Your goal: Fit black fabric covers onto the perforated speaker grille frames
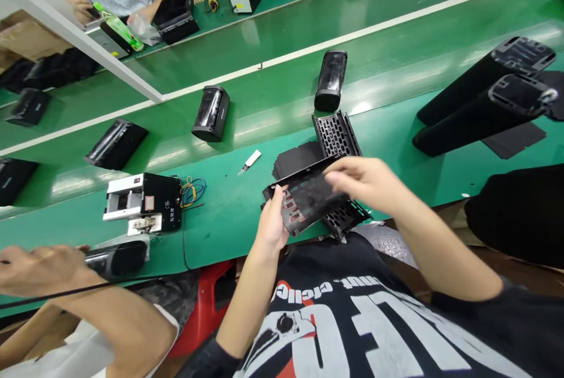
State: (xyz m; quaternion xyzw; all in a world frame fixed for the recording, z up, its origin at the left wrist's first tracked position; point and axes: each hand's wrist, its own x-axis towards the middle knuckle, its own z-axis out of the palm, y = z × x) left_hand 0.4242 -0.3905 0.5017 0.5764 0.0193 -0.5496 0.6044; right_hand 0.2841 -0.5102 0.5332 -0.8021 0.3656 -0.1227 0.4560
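My left hand grips the left end of a black slotted plastic panel, thumb on top. A thin dark sheet, slightly blurred, lies over much of that panel. My right hand pinches the sheet's right edge between thumb and fingers. Behind the panel is a stack of flat black sheets on the green bench. A black perforated panel stands tilted beyond my right hand, and another perforated panel is beneath my right wrist.
Black speaker-like units sit spaced along the green conveyor. Two tall black cylinders lean at the right. A white-and-black machine with wires and a small white tube are on the left. A co-worker's arm reaches in nearby.
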